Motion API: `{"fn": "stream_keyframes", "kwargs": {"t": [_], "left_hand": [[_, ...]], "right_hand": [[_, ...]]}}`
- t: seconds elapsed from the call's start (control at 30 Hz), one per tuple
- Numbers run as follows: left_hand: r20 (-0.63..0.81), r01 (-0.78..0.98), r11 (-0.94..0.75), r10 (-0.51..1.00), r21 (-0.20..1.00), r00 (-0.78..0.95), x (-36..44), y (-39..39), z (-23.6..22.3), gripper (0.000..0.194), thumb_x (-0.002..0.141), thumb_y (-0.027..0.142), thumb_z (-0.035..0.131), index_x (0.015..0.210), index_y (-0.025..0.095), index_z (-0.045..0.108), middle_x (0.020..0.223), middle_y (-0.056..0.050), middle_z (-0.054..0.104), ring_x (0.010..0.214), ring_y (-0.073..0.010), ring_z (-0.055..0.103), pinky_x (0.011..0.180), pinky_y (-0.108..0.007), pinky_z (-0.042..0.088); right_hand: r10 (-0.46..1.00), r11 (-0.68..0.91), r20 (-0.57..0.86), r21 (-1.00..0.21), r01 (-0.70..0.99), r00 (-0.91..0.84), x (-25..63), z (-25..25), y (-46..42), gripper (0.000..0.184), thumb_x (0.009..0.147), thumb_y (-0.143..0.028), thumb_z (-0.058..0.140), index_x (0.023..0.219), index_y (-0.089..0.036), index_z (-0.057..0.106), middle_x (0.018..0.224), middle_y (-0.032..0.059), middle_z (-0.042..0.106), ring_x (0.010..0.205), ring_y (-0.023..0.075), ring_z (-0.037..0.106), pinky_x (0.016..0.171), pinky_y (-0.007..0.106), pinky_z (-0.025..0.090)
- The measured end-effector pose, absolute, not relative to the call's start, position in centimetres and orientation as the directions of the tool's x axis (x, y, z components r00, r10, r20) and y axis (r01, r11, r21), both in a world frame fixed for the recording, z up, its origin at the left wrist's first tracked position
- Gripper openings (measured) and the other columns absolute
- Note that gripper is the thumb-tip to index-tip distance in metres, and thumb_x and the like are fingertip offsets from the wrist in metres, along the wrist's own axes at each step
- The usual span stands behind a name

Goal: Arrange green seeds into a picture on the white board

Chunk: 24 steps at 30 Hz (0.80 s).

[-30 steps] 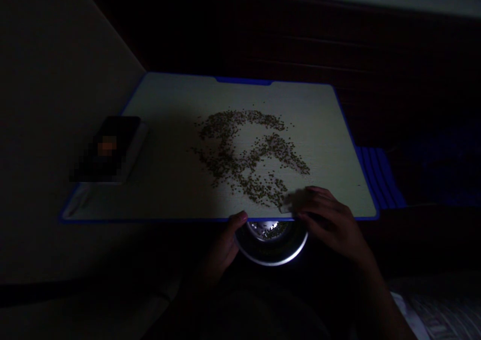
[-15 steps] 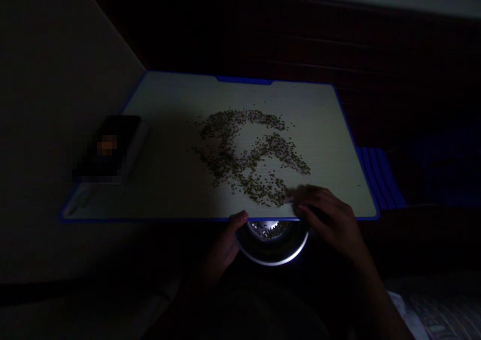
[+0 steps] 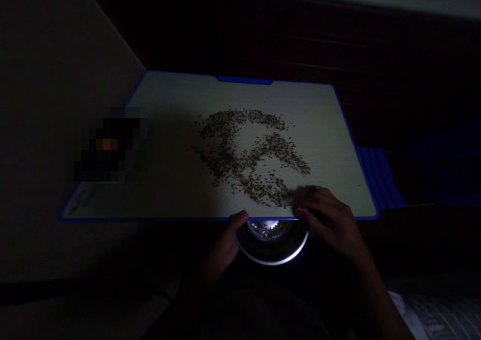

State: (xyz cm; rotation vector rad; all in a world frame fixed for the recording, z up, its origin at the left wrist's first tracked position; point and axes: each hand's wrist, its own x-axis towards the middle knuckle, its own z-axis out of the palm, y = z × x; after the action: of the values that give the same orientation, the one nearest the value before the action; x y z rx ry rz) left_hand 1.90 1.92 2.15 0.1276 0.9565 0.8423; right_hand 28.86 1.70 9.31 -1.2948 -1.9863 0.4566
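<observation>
Small dark green grains, perhaps lentils or beans, lie scattered in curved bands on a pale tabletop with a blue rim. Below its front edge is a shiny metal bowl, partly under the table, with more grains inside. My left hand grips the bowl's left side, thumb up by the table edge; its other fingers are mostly hidden. At the front right of the grains, my right hand rests on the tabletop with fingers curled and drawn together. Whatever sits between its fingertips is too dark to make out.
A dark, blurred-out object stands at the table's left edge. Blue striped fabric is beyond the right edge. A pale wall rises on the left. Patterned cloth lies at the lower right. The room is very dim.
Almost nothing differs. My right fingers shift very slightly near the front grains; the bowl and my left hand stay put.
</observation>
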Motion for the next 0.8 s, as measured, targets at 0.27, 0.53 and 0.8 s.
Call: {"fn": "stream_keyframes", "kwargs": {"t": [0.27,0.53,0.8], "left_hand": [[-0.671,-0.563,0.696,0.676,0.445,0.306,1.88,2.02,1.96,0.049,0.087,0.039,0.084,0.130,0.018,0.077,0.130,-0.011,0.081,0.138,-0.0364,0.065,0.125,-0.049,0.042],[-0.670,-0.575,0.682,0.685,0.452,0.285,2.07,1.97,2.09,0.053,0.081,0.040,0.088,0.127,0.018,0.077,0.127,-0.013,0.082,0.134,-0.0366,0.068,0.123,-0.050,0.043],[-0.645,-0.581,0.668,0.705,0.465,0.295,2.03,2.05,1.90,0.043,0.082,0.038,0.087,0.120,0.017,0.080,0.122,-0.012,0.084,0.128,-0.0361,0.072,0.118,-0.049,0.048]], "right_hand": [[0.891,0.451,0.363,-0.632,0.631,-0.273,28.99,9.45,1.65,0.023,0.098,-0.019,0.068,0.116,-0.033,0.073,0.109,0.0000,0.083,0.108,0.0236,0.077,0.106,0.048,0.058],[0.889,0.454,0.360,-0.621,0.639,-0.282,29.11,9.21,1.56,0.022,0.097,-0.021,0.069,0.113,-0.034,0.075,0.105,-0.0017,0.083,0.105,0.0243,0.079,0.109,0.050,0.058],[0.875,0.482,0.373,-0.598,0.640,-0.310,29.05,9.58,1.56,0.017,0.097,-0.022,0.070,0.111,-0.032,0.073,0.100,-0.0016,0.083,0.099,0.0229,0.079,0.110,0.051,0.057]]}}
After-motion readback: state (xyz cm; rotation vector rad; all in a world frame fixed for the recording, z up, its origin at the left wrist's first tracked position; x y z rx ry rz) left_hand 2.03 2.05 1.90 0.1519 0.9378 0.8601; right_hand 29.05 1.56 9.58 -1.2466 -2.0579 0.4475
